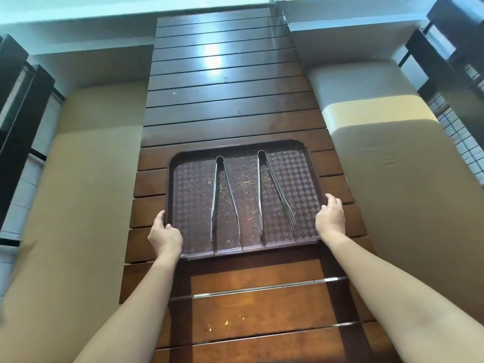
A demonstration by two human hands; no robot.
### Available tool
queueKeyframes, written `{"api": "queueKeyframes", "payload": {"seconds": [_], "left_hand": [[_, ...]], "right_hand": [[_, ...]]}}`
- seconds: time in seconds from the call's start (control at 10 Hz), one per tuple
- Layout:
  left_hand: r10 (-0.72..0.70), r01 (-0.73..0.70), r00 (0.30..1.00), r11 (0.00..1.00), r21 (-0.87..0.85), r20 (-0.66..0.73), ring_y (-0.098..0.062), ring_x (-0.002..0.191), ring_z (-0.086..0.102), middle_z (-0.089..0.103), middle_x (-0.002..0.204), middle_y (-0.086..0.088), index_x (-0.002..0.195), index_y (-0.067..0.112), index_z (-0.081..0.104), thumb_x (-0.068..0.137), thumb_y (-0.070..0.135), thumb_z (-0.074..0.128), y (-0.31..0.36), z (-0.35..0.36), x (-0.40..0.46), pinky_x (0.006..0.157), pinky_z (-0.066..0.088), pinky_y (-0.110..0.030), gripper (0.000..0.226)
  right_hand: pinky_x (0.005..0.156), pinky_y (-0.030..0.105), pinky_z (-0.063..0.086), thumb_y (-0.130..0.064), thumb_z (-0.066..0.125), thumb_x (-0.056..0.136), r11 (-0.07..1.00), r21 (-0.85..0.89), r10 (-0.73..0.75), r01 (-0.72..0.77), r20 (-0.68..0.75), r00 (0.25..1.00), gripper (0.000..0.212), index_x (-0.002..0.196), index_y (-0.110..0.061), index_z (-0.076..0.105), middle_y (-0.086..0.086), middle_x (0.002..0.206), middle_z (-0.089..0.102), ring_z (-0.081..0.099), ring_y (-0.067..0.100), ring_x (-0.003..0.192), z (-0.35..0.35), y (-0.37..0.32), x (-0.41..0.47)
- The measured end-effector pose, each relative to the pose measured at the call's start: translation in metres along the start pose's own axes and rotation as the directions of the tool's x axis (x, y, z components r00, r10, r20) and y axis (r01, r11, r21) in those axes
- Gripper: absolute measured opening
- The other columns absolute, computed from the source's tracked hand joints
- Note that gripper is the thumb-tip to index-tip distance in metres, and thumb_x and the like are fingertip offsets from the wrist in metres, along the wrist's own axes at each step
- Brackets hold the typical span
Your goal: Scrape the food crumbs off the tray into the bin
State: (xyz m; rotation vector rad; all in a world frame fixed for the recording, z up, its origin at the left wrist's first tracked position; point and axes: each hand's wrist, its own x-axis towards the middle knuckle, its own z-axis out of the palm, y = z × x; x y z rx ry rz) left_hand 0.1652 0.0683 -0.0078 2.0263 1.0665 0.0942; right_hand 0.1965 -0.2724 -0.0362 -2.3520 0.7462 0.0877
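A dark brown tray (301,179) with a checkered base lies on the slatted wooden table (225,100). Fine yellow crumbs (245,183) are scattered over the tray's middle. Two metal tongs lie on it: the left tongs (222,197) and the right tongs (272,189), hinges pointing away from me. My left hand (163,234) grips the tray's left rim near the front corner, thumb on top. My right hand (330,216) grips the right rim. No bin is in view.
A few crumbs (226,323) lie on the table near me. Beige cushioned benches flank the table, the left bench (86,205) and the right bench (392,179). Dark slatted chair backs (450,53) stand at the far right and far left.
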Motion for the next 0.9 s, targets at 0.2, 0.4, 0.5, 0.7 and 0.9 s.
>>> {"api": "queueKeyframes", "payload": {"seconds": [0.2, 0.4, 0.5, 0.7, 0.9], "left_hand": [[-0.003, 0.003, 1.0, 1.0, 0.005, 0.014, -0.032, 0.12, 0.05, 0.054, 0.131, -0.016, 0.132, 0.012, 0.049, 0.093, -0.002, 0.041, 0.014, 0.01, 0.006, 0.104, 0.037, -0.033, 0.043], [-0.017, 0.017, 1.0, 1.0, -0.015, 0.005, -0.029, 0.12, 0.051, 0.054, 0.131, -0.014, 0.132, 0.013, 0.05, 0.092, -0.003, 0.04, 0.02, 0.012, 0.011, 0.102, 0.038, -0.03, 0.044], [-0.02, 0.02, 1.0, 1.0, 0.004, 0.001, -0.03, 0.119, 0.05, 0.054, 0.131, -0.015, 0.132, 0.011, 0.049, 0.091, -0.004, 0.04, 0.022, 0.01, 0.013, 0.103, 0.037, -0.031, 0.045], [-0.012, 0.012, 1.0, 1.0, 0.008, 0.008, -0.032, 0.115, 0.052, 0.055, 0.128, -0.017, 0.132, 0.012, 0.047, 0.09, -0.004, 0.039, 0.018, 0.009, 0.01, 0.1, 0.04, -0.034, 0.046], [-0.005, 0.004, 1.0, 1.0, 0.031, 0.028, -0.03, 0.117, 0.052, 0.056, 0.129, -0.015, 0.131, 0.009, 0.049, 0.091, 0.004, 0.045, 0.012, 0.003, 0.013, 0.103, 0.037, -0.033, 0.04]], "right_hand": [[0.105, 0.037, 0.033, 0.001, 0.037, 0.093, 1.0, 0.006, 0.026, -0.026, -0.017, 1.0, 0.045, 0.137, -0.005, 0.043, 0.015, 0.139, 0.043, 0.043, 0.035, 0.125, 0.0, -0.003, 0.02], [0.105, 0.038, 0.033, 0.0, 0.037, 0.094, 0.999, 0.023, 0.023, -0.023, -0.018, 1.0, 0.044, 0.138, -0.005, 0.042, 0.014, 0.14, 0.042, 0.043, 0.034, 0.126, 0.001, -0.004, 0.018], [0.105, 0.038, 0.033, -0.001, 0.036, 0.095, 0.999, 0.041, 0.008, -0.007, -0.012, 1.0, 0.044, 0.138, -0.005, 0.041, 0.014, 0.141, 0.041, 0.043, 0.033, 0.126, 0.003, -0.004, 0.014], [0.105, 0.038, 0.034, -0.002, 0.036, 0.095, 0.999, 0.05, -0.007, 0.008, -0.011, 1.0, 0.044, 0.138, -0.006, 0.041, 0.014, 0.14, 0.042, 0.043, 0.034, 0.125, 0.002, -0.004, 0.014], [0.106, 0.04, 0.033, -0.009, 0.037, 0.096, 0.994, 0.099, 0.042, -0.046, 0.039, 0.998, 0.045, 0.141, -0.009, 0.038, 0.014, 0.142, 0.039, 0.04, 0.032, 0.128, -0.003, -0.005, 0.013]]}}
